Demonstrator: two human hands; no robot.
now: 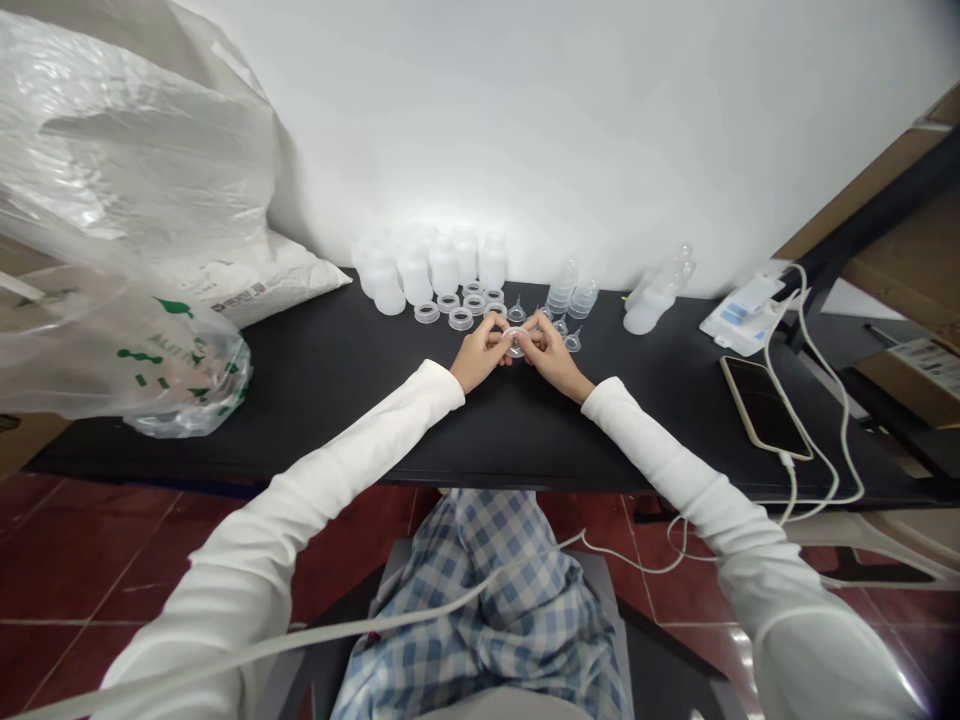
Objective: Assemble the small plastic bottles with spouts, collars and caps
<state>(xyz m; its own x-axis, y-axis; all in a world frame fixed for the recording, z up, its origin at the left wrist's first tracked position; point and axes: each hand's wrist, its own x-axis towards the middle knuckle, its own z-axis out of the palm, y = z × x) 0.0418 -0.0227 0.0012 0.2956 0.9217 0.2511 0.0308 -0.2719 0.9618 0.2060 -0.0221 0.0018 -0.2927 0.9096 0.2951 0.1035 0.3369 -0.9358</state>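
This camera sits on the person's head and looks forward and down. Close up in the middle, it sees the left hand (476,355) and the right hand (555,358), with long white sleeves (360,445) coming in from the near side. The flat black worktop (300,400) lies ahead, a smooth white wall (600,130) stands far off, and blue checked cloth (480,620) shows nearest, at the bottom.

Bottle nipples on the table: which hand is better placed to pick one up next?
Probably your right hand: a clear bottle nipple stands just beside it. The left hand is farther from that nipple. Both hands are pinching a clear ring, so one must let go first.
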